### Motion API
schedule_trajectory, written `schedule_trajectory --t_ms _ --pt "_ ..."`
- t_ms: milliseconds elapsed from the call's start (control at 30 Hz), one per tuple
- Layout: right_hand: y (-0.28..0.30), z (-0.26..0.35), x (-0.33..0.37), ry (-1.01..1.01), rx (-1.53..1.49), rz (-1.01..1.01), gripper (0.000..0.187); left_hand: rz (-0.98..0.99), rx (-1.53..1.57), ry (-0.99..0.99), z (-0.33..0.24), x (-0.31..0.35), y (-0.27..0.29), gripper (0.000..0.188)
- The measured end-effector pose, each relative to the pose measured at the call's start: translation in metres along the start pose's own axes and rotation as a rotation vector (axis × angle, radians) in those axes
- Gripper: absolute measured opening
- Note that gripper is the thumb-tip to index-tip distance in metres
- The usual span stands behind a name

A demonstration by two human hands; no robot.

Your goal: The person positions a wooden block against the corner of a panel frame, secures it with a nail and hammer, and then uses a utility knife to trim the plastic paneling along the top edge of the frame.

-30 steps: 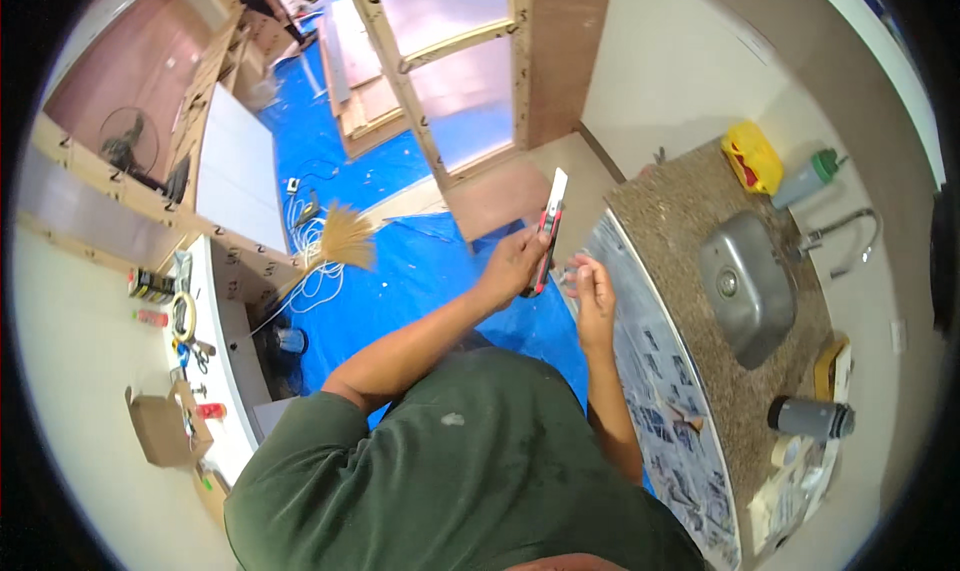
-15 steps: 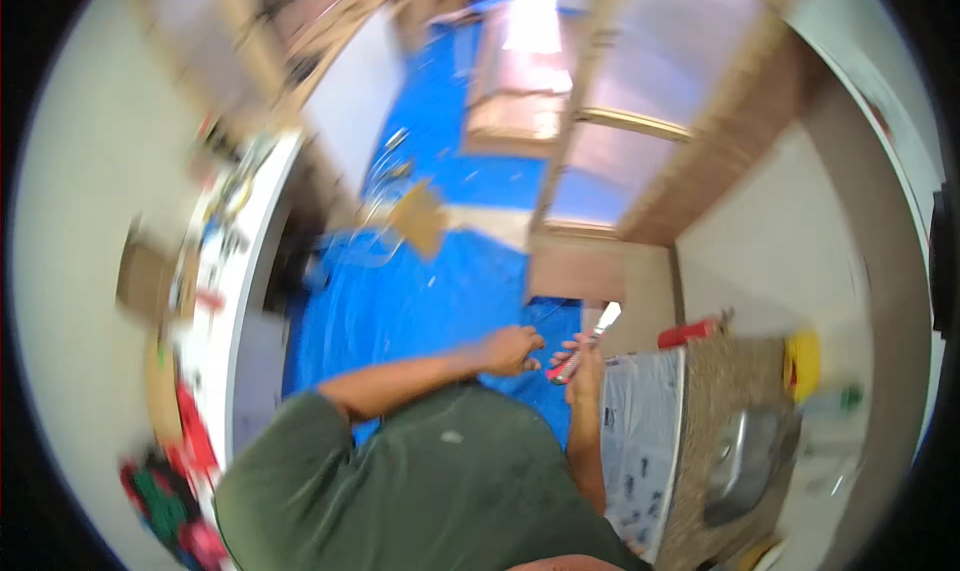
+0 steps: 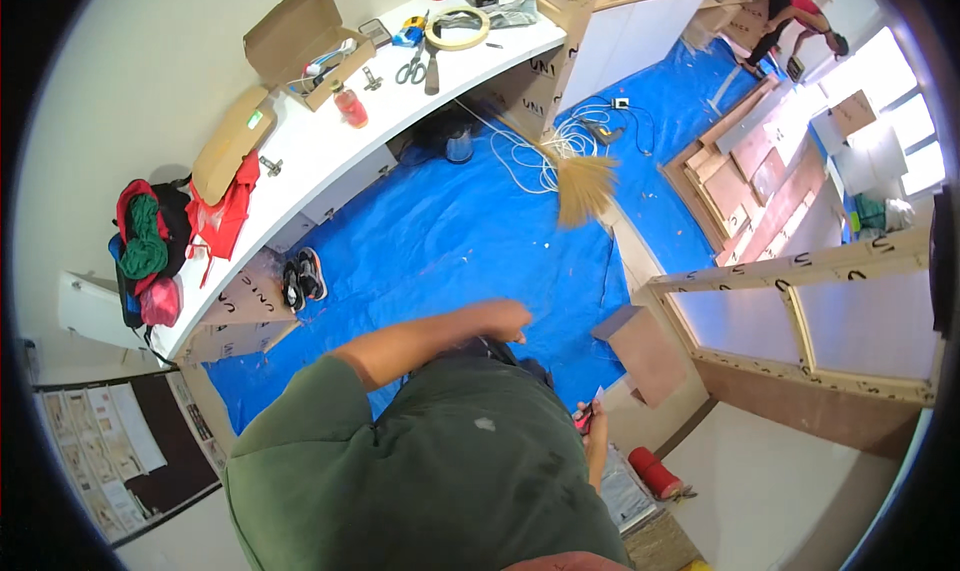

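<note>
Swinging away from the counter and sink, your view now takes in the blue tarp floor [image 3: 440, 241]. Your left hand [image 3: 497, 321] is out in front, blurred, and whether it's closed or open I can't tell. Your right hand [image 3: 592, 418] is low by your hip, fingers clamped on a slim red-and-white tube [image 3: 586, 414]. Beyond lie a straw broom [image 3: 583, 188] and the white worktop [image 3: 330, 131].
</note>
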State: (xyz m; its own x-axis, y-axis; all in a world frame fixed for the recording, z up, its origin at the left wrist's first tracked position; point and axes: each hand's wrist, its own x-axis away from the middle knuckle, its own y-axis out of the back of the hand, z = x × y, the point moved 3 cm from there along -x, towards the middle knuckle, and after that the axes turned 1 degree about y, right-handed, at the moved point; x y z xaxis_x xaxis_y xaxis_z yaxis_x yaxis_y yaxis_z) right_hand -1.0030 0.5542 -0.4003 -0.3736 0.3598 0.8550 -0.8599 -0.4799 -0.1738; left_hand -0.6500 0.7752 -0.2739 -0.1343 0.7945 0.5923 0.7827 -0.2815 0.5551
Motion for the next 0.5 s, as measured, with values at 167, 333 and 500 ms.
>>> schedule_trajectory --t_ms 167,333,500 --pt "-0.047 0.074 -0.037 0.052 0.127 0.111 0.017 -0.102 0.138 0.191 0.054 0.020 0.000 0.043" --pt "-0.060 0.114 -0.070 0.190 0.211 0.026 0.020 -0.359 0.305 0.195 0.112 0.023 0.022 0.044" --pt "-0.032 0.112 -0.107 0.005 0.280 -0.023 0.015 -0.600 0.715 0.293 0.116 0.021 0.073 0.036"
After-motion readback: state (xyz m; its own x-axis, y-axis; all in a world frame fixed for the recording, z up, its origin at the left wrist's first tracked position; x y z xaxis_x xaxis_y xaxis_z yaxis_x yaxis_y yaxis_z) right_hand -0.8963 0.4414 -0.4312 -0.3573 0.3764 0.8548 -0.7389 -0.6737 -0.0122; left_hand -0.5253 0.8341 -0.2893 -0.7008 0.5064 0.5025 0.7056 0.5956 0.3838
